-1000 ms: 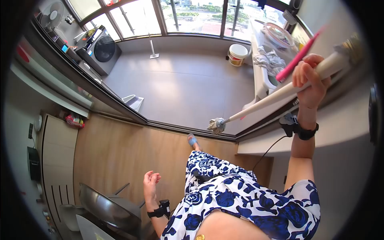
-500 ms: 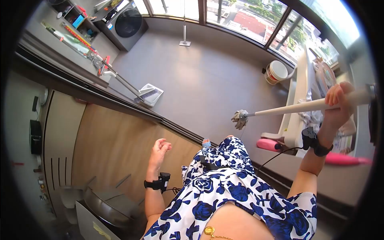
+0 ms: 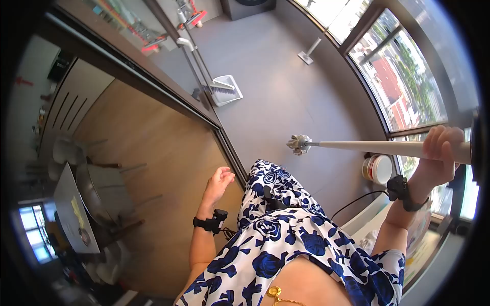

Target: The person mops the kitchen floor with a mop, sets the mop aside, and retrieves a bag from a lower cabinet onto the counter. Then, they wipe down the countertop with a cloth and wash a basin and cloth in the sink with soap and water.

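Turned left, mop (image 3: 375, 147) along with me; right hand (image 3: 442, 157) holds it, grip wrapped; my left hand (image 3: 218, 185) half-curled.

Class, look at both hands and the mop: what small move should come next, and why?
Probably bring the left hand over to the mop. That hand looks empty, while the right hand alone grips the mop, well away from its head, so a second hold nearer that end would likely steady it.

Wht dress (image 3: 286, 224) w/ navy rose print; blk wrist straps (image 3: 205, 223) w/ boxy units (image 3: 396, 187), cables (image 3: 357, 199); gold pendant (image 3: 274, 291).
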The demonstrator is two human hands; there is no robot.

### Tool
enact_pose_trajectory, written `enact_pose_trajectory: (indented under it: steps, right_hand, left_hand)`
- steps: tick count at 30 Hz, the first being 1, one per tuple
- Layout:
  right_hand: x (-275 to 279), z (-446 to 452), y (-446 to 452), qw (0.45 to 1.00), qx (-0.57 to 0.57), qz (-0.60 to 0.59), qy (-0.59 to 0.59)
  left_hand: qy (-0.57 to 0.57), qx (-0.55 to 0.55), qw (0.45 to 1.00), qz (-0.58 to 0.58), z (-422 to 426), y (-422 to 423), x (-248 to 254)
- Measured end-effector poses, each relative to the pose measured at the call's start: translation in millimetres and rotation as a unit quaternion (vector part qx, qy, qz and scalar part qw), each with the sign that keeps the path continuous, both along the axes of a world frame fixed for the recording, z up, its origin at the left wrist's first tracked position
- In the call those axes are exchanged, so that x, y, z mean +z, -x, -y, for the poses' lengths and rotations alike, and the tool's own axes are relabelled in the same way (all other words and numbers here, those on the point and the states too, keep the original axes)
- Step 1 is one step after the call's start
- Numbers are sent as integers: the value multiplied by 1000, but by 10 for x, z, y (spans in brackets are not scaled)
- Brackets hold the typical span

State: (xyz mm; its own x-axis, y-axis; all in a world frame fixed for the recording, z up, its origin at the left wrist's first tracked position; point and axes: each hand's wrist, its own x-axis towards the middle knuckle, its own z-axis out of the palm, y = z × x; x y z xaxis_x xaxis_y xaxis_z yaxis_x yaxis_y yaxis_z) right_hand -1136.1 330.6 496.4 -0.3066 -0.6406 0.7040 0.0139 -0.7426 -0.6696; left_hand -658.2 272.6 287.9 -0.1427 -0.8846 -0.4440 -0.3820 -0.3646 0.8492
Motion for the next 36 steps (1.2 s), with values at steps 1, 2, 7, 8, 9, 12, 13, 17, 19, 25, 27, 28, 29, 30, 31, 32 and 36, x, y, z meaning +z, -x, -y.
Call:
enact_pose_trajectory:
  steps: [1,2,7,8,9,12,13,17,19,25,27,28,29,30,31,32,36]
  right_hand:
    - [94,294,-25,1000,23,4,6]
    - [168,575,-36,997,74,-6,15]
    - [618,1190,-625,989,143,-13,38]
    - [676,1320,-687,986,160,-21,40]
    - [700,1463,-703,983,177,-29,45]
    - [691,1996,-703,972,228,-26,53]
    - [918,2293,-991,973,227,-4,32]
    - [934,2930,-1229,972,235,-20,0]
    - [916,3258,-1380,964,263,-32,7]
    - [803,4076,-1808,949,315,6,-27]
    - [740,4302,-1979,938,344,-9,-36]
    - [721,4417,-2013,934,354,-17,-47]
    - [684,4529,-2036,930,363,-24,-57]
    - [654,4628,-2087,925,374,-27,-65]
    - [604,4721,-2132,921,381,-26,-70]
    - [545,4834,-2184,918,388,-26,-75]
    - [236,5203,-2337,918,349,-88,-164]
  left_hand:
    - [8,9,1000,7,74,45,32]
    - [12,38,999,6,130,77,36]
    - [-5,154,988,3,-166,-440,364]
    - [-7,165,986,-5,-200,-458,362]
    - [-7,178,984,-13,-205,-443,326]
    - [22,199,980,-8,24,-323,257]
    - [10,185,982,20,249,-667,687]
    - [20,224,974,26,388,-553,753]
    - [9,260,965,37,332,-575,704]
    - [-17,348,935,61,99,-586,715]
    - [-22,361,930,62,72,-693,797]
    - [-24,370,927,60,91,-652,834]
    - [-21,380,923,59,126,-581,847]
    - [-18,392,918,57,160,-478,880]
    - [-12,401,914,58,212,-414,901]
    - [-10,414,909,45,279,-368,900]
    - [2,442,897,8,499,-177,923]
